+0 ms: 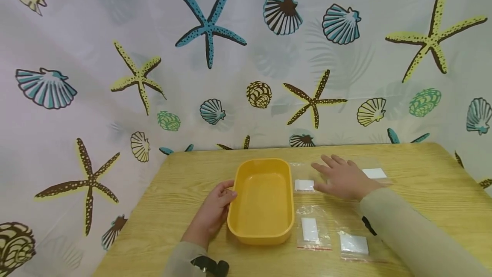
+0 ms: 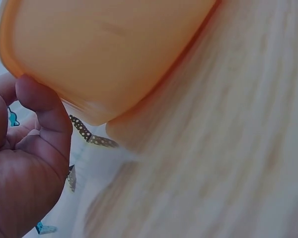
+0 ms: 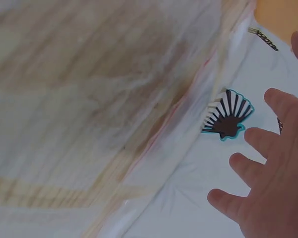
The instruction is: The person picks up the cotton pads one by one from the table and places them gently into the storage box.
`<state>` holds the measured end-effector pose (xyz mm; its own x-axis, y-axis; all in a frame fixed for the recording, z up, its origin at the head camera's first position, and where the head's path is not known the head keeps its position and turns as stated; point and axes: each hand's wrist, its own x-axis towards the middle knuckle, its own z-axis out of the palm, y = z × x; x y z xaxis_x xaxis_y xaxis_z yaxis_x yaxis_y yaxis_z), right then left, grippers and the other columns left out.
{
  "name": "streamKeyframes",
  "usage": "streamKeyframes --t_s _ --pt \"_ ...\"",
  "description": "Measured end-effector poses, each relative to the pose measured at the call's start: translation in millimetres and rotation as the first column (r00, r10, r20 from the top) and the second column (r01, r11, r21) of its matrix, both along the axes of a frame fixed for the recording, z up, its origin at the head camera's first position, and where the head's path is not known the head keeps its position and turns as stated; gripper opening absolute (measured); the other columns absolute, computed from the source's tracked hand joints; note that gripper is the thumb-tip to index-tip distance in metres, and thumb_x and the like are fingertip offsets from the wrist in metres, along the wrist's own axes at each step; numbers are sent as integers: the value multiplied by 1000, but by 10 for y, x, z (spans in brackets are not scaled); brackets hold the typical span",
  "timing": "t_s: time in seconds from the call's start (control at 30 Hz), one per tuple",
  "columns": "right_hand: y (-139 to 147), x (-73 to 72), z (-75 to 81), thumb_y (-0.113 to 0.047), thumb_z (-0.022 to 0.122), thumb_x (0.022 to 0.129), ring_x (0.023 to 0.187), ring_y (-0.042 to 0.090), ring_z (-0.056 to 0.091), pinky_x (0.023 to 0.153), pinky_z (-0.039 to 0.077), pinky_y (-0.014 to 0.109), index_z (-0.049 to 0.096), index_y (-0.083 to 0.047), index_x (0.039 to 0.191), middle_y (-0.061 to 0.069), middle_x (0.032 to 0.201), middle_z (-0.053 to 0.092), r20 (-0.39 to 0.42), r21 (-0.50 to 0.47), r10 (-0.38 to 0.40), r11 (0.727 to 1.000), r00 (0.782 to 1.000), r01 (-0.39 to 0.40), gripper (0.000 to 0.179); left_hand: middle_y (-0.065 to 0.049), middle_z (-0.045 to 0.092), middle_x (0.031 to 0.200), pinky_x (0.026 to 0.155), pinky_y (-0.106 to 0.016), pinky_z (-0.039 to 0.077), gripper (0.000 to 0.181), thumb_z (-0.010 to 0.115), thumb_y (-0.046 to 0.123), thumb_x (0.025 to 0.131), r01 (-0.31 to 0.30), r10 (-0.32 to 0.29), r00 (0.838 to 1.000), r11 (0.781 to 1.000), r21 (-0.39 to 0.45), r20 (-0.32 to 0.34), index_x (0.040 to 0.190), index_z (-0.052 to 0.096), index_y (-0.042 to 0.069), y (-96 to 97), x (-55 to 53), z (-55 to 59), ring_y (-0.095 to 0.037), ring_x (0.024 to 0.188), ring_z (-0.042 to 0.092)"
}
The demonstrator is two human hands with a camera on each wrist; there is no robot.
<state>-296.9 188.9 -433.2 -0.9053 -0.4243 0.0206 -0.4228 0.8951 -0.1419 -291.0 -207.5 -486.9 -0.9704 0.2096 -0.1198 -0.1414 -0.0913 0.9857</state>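
A yellow rectangular plastic tub stands on the wooden table, and its inside shows bare. My left hand grips the tub's left rim, its fingertips over the edge. In the left wrist view the tub looks orange, with my curled left fingers at its rim. To the right of the tub, my right hand is spread above the table among clear zip bags with white slips. One bag lies just left of its thumb, another slip beyond the wrist. Spread fingers hold nothing in the right wrist view.
Nearer the front lie a red-edged zip bag beside the tub and another bag close to my right forearm. A curtain printed with starfish and shells hangs behind the table and along its sides.
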Motion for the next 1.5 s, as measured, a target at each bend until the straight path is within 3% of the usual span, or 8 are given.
streamKeyframes --t_s 0.23,0.43,0.97,1.27,1.5 --pt "-130 -130 -101 -61 49 99 147 46 23 111 19 71 36 -22 159 17 164 24 59 -9 40 999 997 -40 73 -10 57 103 65 -25 53 46 60 11 102 -2 2 1000 1000 -9 -2 145 46 7 -14 -4 3 -16 76 55" --pt "-214 -200 -160 -62 52 98 148 44 22 112 19 71 36 -24 159 15 165 23 70 -12 22 1000 997 -21 74 -8 57 100 63 -24 53 46 58 9 103 7 -6 1000 1000 11 -14 146 43 3 -18 -37 9 -13 72 55" --pt "-383 -258 -192 -71 47 95 150 42 19 113 20 69 36 -29 159 15 166 20 136 45 0 999 991 -6 77 -8 58 101 61 -23 52 46 58 13 104 20 -20 1000 1000 -1 -5 146 43 4 -53 9 7 -12 70 55" --pt "-316 -269 -179 -72 46 95 150 41 20 113 19 69 35 -30 159 17 165 22 147 71 -34 997 989 24 77 -9 57 101 65 -24 54 44 58 11 103 16 -16 1000 1000 10 -16 145 45 5 -3 -26 -29 -14 74 56" --pt "-302 -226 -200 -76 45 92 150 41 19 113 20 69 33 -31 160 16 165 22 196 91 -22 996 980 4 82 -11 57 104 66 -26 54 45 59 11 102 9 -9 1000 1000 -3 -4 145 46 7 0 -21 -19 -16 77 56"
